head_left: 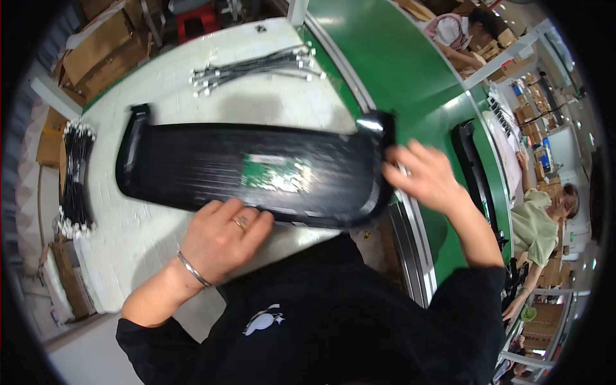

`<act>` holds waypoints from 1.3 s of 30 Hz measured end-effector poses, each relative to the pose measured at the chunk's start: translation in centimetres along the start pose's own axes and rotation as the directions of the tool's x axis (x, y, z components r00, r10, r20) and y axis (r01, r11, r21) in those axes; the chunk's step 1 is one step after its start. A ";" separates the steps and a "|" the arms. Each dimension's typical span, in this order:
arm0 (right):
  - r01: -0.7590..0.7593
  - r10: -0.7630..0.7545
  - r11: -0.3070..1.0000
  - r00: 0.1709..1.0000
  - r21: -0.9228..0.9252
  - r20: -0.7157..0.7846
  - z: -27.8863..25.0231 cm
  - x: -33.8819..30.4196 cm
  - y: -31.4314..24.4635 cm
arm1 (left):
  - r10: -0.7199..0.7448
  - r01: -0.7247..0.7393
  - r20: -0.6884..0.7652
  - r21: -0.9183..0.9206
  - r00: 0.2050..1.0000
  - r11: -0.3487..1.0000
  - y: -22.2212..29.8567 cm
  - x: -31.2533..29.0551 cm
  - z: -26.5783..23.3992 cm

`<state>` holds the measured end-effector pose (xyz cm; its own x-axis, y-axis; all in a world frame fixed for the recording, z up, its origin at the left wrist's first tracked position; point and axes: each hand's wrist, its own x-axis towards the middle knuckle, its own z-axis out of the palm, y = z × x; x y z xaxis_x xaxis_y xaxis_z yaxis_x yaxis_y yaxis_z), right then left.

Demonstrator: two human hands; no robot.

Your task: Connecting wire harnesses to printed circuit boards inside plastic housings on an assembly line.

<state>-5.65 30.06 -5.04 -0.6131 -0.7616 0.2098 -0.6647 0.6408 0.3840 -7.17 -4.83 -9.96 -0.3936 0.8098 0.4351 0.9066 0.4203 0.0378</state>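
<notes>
A long black plastic shell [192,154] with a raised piece at each end lies across the white worktop in front of me. On its middle sits a green, shiny rectangle [276,173]; glare hides whether it is a board or a label. My left hand [224,234], with a ring and a bracelet, grips the shell's near edge, its thumb out of sight. At the right end, my right hand [423,173] is closed in a pinch beside the shell's corner. Something small and pale shows at its fingertips, too blurred to name.
Bundled black cables with white connectors [256,69] lie beyond the shell, and another bundle [77,179] hangs at the left edge. A green conveyor belt [410,64] runs along the right, carrying another black shell [475,167]. Co-workers [536,224] are beyond it.
</notes>
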 end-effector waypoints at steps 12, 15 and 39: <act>-0.150 0.119 0.762 0.989 0.630 0.093 4.0 11.4 -3.9 | -0.561 0.516 0.177 -0.673 0.808 0.530 1.9 0.2 0.9; -0.121 0.041 0.706 0.991 0.698 0.130 5.0 11.8 -5.6 | -0.656 0.483 0.122 -0.777 0.745 0.404 0.8 2.0 1.5; 0.041 0.011 0.801 0.997 0.597 -0.083 9.4 10.7 -7.1 | -0.610 0.671 0.365 -0.625 0.703 0.399 -4.1 -0.4 2.9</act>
<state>-11.54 18.30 -13.98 -0.5827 -0.7602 0.2873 -0.8126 0.5393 -0.2211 -11.13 -5.71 -12.91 -0.8856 0.4623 -0.0454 0.1931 0.4552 0.8692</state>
